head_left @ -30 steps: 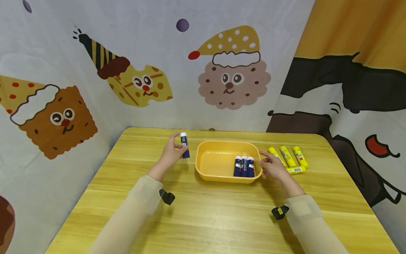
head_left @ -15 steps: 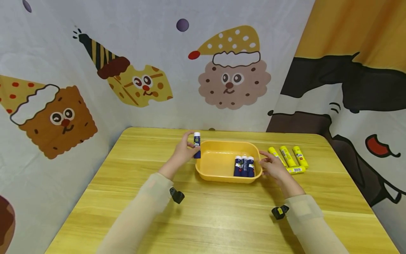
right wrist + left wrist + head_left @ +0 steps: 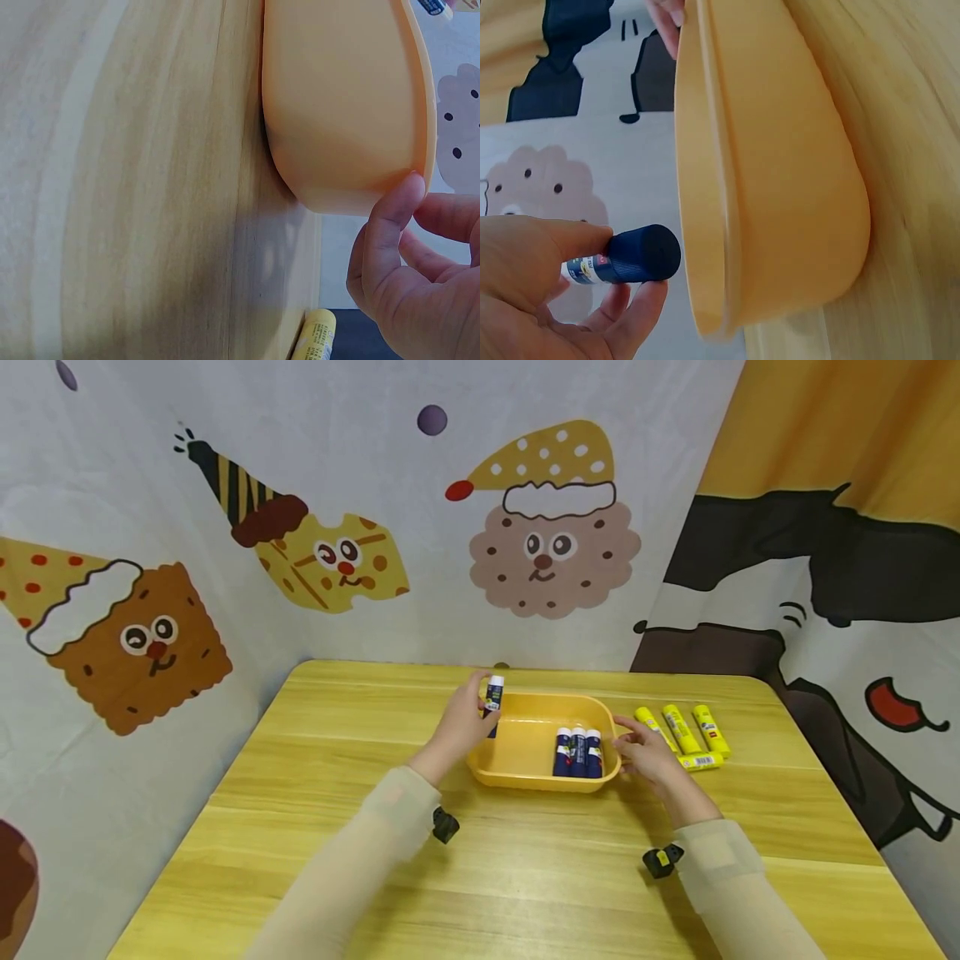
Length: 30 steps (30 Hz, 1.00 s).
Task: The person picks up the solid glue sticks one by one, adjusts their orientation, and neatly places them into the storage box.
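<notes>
A dark blue glue stick (image 3: 493, 695) is pinched between the thumb and fingers of my left hand (image 3: 459, 722), over the left end of a yellow plastic tub (image 3: 540, 783). It stands nearly upright, white end up; in the left wrist view its dark ribbed end (image 3: 646, 253) is beside the tub's rim. Three similar blue glue sticks (image 3: 577, 753) lie side by side in the tub's right part. At the tub's right end, my right hand (image 3: 651, 756) grips the rim, with the thumb (image 3: 405, 196) against the outer wall in the right wrist view.
Several yellow glue sticks (image 3: 679, 731) lie on the wooden table (image 3: 525, 877) to the right of the tub, close beyond my right hand; one lies crosswise in front. A cartoon-printed cloth (image 3: 375, 635) hangs behind the table's far edge.
My left hand has carried the blue glue stick to the right, from beside the tub to over its left end. The right hand and the tub have stayed in place.
</notes>
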Each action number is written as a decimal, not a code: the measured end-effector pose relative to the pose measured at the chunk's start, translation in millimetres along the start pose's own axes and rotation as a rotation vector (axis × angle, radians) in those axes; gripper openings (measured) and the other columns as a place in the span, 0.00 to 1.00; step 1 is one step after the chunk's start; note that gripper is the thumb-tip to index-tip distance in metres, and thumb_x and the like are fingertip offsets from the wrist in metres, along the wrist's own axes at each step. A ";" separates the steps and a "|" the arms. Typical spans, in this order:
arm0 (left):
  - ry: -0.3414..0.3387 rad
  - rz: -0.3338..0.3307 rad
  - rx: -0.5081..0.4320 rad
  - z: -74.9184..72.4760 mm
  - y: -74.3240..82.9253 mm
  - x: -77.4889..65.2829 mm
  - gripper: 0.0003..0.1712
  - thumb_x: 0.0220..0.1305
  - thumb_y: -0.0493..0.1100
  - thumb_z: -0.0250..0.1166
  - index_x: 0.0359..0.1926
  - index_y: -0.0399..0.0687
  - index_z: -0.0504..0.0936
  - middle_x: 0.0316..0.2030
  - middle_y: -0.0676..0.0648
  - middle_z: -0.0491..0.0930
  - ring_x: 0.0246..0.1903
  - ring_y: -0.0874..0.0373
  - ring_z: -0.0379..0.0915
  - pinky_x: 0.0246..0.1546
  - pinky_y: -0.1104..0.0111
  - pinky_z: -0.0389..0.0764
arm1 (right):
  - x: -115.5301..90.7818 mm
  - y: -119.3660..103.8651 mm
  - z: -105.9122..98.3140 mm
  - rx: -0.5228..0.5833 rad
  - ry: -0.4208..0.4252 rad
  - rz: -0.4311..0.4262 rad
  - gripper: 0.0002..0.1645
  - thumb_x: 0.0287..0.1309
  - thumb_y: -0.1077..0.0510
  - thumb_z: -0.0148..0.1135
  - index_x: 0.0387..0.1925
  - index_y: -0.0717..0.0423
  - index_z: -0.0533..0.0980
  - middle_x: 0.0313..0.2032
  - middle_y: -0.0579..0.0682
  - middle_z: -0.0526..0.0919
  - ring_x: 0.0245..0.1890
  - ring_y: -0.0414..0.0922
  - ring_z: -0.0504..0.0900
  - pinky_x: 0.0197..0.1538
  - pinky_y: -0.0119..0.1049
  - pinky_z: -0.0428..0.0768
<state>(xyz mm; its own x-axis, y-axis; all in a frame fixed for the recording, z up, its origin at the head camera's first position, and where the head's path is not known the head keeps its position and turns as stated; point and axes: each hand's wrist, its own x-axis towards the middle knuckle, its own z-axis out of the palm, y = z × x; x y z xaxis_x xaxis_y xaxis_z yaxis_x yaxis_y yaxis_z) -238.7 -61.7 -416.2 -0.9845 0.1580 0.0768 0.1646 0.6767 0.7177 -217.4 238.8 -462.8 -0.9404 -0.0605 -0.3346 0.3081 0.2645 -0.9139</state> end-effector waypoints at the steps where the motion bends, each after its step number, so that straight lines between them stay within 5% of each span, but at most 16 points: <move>1: -0.001 0.003 0.016 2.3 1.8 -0.2 0.37 0.61 0.40 0.65 0.68 0.52 0.59 0.38 0.44 0.73 0.36 0.54 0.71 0.32 0.67 0.77 | 0.1 0.0 0.2 0.002 -0.001 -0.004 0.33 0.68 0.64 0.47 0.72 0.56 0.53 0.40 0.51 0.66 0.30 0.39 0.71 0.31 0.33 0.80; 14: -0.054 -0.040 0.133 27.0 21.0 -3.5 0.37 0.61 0.45 0.65 0.68 0.56 0.58 0.45 0.41 0.75 0.35 0.54 0.73 0.33 0.67 0.77 | 0.7 1.8 -0.1 0.008 0.003 -0.021 0.32 0.67 0.65 0.47 0.71 0.58 0.55 0.38 0.51 0.67 0.29 0.39 0.72 0.30 0.33 0.80; 23: -0.125 -0.118 0.026 47.3 32.0 -3.4 0.37 0.61 0.46 0.66 0.67 0.55 0.59 0.34 0.47 0.77 0.19 0.58 0.69 0.19 0.70 0.72 | 0.5 2.4 0.1 0.014 0.002 -0.014 0.32 0.67 0.65 0.48 0.71 0.56 0.55 0.39 0.51 0.66 0.29 0.39 0.71 0.30 0.33 0.80; 30: -0.168 -0.195 -0.021 64.2 35.3 -1.6 0.38 0.59 0.43 0.67 0.67 0.55 0.59 0.34 0.45 0.76 0.21 0.58 0.71 0.21 0.70 0.74 | -0.5 1.0 1.0 0.017 -0.006 -0.035 0.32 0.67 0.65 0.47 0.71 0.59 0.53 0.37 0.50 0.66 0.28 0.38 0.71 0.29 0.31 0.78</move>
<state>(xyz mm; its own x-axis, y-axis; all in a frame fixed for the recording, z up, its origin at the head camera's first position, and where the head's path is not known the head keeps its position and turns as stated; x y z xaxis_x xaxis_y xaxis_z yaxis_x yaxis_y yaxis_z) -227.4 8.1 -435.5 -0.9731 0.1447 -0.1794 -0.0302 0.6914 0.7218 -216.4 238.2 -463.8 -0.9499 -0.0749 -0.3034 0.2773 0.2454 -0.9289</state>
